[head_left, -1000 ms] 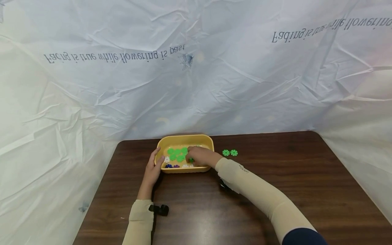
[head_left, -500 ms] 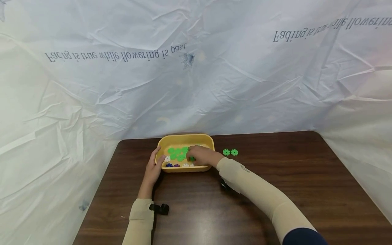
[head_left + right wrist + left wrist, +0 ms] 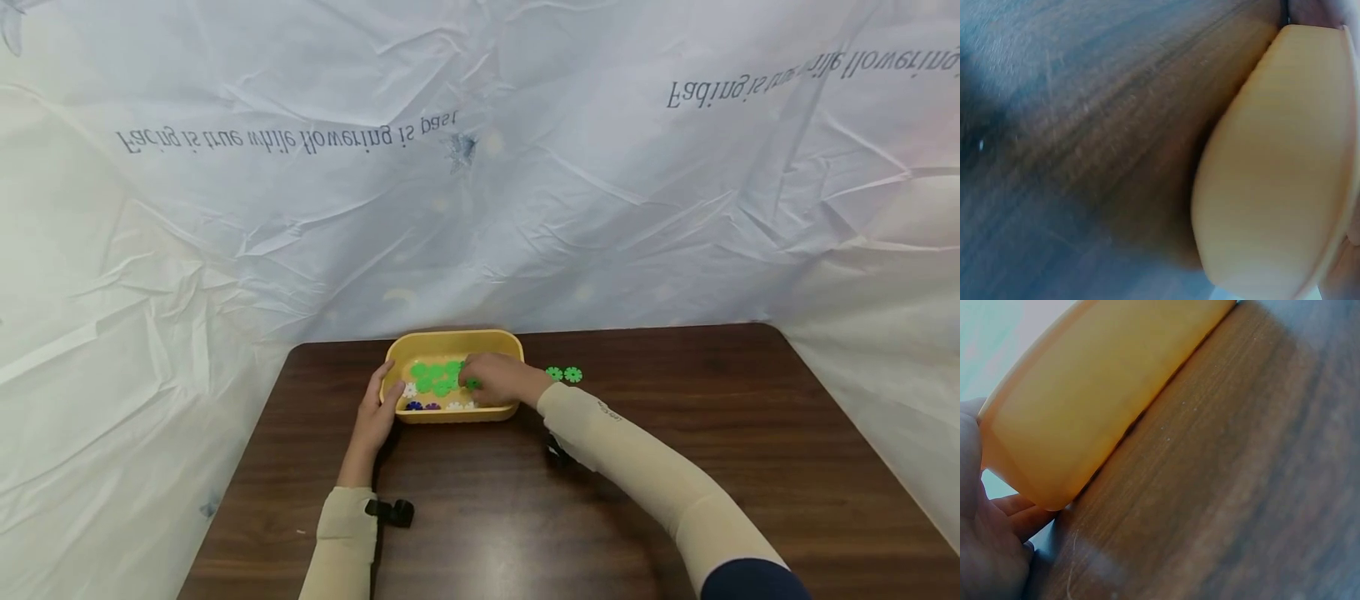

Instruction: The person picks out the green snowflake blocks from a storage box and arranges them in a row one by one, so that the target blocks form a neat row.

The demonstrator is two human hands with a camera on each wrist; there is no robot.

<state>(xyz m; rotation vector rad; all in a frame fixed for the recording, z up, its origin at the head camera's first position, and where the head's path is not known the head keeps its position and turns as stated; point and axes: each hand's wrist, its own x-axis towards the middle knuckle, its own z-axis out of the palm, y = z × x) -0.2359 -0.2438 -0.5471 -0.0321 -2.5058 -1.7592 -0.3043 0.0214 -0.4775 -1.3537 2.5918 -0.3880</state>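
Note:
My left hand [image 3: 373,417] grips the left end of a yellow plastic bin [image 3: 450,341], thumb over the rim and fingers along the outer side. In the left wrist view, the fingers [image 3: 1016,512] show beside the bin's corner. Inside lie several green snowflake discs [image 3: 437,377], with a white disc [image 3: 408,389], a blue disc [image 3: 414,406] and a purple disc [image 3: 432,407] nearer the front. My right hand [image 3: 501,379] reaches over the bin's right side, fingers bent down, and pinches a green snowflake disc [image 3: 472,383], mostly covered by the hand. The right wrist view mainly shows the bin's outer wall [image 3: 1279,169].
Two green discs [image 3: 573,374] lie side by side on the dark wooden table [image 3: 675,400], right of the bin and just behind the right wrist. A pale printed sheet [image 3: 480,208] hangs behind the table's far edge and along both sides.
My right hand has shifted slightly right and up within the bin, the green disc at its fingertips moving along. The left hand and the bin stay in place.

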